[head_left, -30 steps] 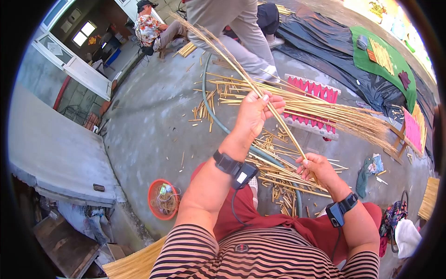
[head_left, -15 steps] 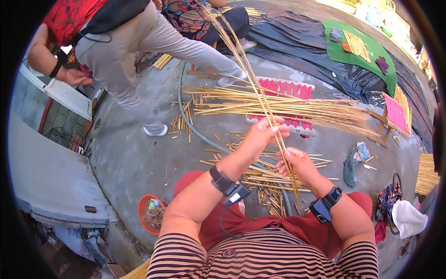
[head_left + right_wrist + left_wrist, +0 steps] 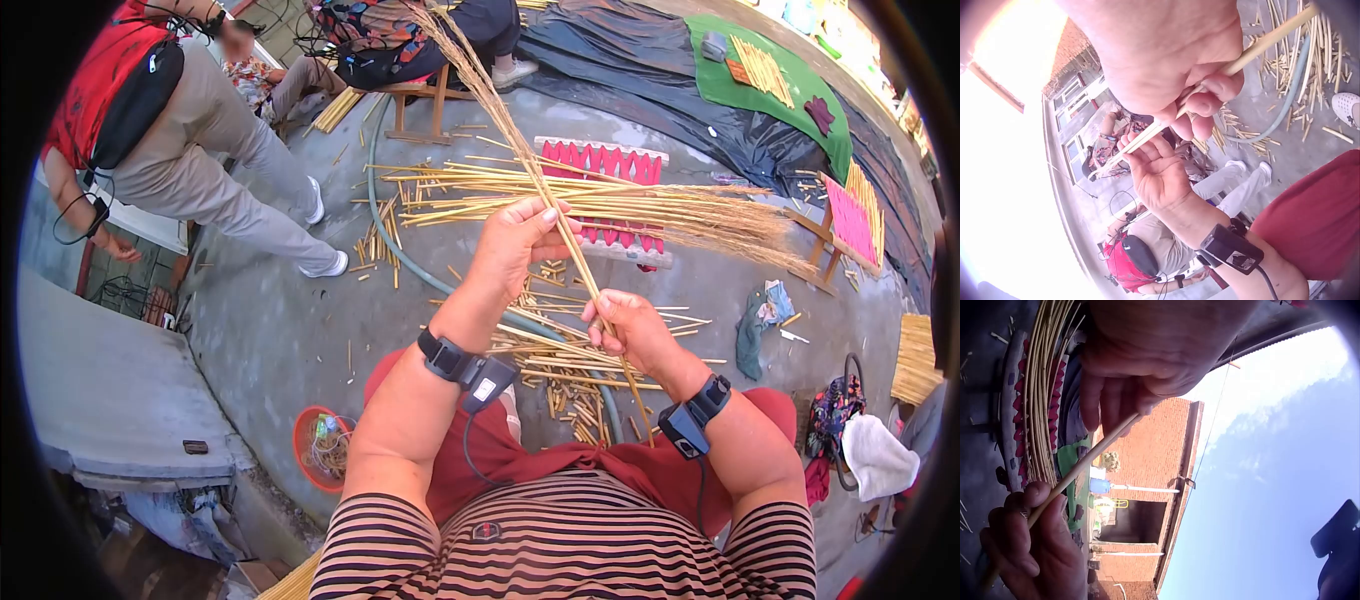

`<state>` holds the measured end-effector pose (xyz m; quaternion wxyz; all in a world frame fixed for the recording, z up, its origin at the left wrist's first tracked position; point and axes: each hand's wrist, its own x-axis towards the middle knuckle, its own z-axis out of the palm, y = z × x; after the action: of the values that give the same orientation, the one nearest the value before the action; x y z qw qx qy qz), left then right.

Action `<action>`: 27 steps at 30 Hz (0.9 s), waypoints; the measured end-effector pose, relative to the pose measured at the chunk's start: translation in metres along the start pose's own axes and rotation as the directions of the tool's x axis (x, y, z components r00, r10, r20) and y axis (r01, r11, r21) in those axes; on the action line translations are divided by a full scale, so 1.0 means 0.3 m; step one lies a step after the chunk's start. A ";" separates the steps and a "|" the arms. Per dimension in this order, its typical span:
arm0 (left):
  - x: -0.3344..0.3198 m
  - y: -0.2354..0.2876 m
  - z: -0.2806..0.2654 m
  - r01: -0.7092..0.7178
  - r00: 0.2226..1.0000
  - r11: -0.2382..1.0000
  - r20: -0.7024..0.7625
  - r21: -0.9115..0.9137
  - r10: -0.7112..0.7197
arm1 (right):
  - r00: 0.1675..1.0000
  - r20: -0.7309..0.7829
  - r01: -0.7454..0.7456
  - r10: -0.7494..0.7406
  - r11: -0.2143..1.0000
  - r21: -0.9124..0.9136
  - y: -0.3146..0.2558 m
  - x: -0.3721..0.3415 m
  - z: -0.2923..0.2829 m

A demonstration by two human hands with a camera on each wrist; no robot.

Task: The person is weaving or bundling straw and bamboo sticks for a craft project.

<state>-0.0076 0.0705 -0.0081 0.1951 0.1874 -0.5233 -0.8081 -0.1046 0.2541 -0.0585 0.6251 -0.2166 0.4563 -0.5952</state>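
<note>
Long thin reed stalks (image 3: 535,165) with feathery tops slant across the front of my body, tops pointing up and away to the left. My left hand (image 3: 515,245) pinches them partway along, thumb on top and the other fingers loosely spread. Lower down, my right hand (image 3: 640,330) holds the same stalks with its fingers curled round them; the butt ends stick out below toward my lap. In the right wrist view the stalks (image 3: 1260,45) pass through the right fist toward the left hand (image 3: 1161,178). The left wrist view shows one smooth stalk (image 3: 1088,457) spanning both hands.
A pile of feathery reeds (image 3: 480,200) lies over a pink-laced rack (image 3: 600,155). Cut pieces (image 3: 575,410) and a hose (image 3: 375,190) cover the ground before me. An orange basket (image 3: 312,475) stands at left. A person in grey trousers (image 3: 215,150) is at upper left.
My hands came close together along the stalks, then the left hand shifted up and away again. The right hand's fingers have closed more round the stalks. The person in grey trousers has moved left.
</note>
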 end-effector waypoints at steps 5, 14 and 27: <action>-0.005 -0.042 0.034 0.059 0.998 0.989 -0.020 0.134 -0.057 | 0.999 -0.035 0.021 -0.019 0.999 0.037 0.013 0.006 0.005; -0.007 -0.057 0.041 0.046 0.999 0.984 -0.030 0.173 -0.042 | 1.000 0.006 0.005 -0.005 0.997 0.075 0.008 0.015 -0.006; -0.021 -0.040 0.029 0.063 0.997 0.998 0.054 -0.011 -0.062 | 0.989 0.142 -0.078 0.034 0.945 0.317 -0.004 0.028 -0.017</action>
<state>-0.0080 0.0848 -0.0151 0.1568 0.1806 -0.5172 -0.8218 -0.1104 0.2474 -0.0627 0.6978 -0.1385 0.3160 -0.6277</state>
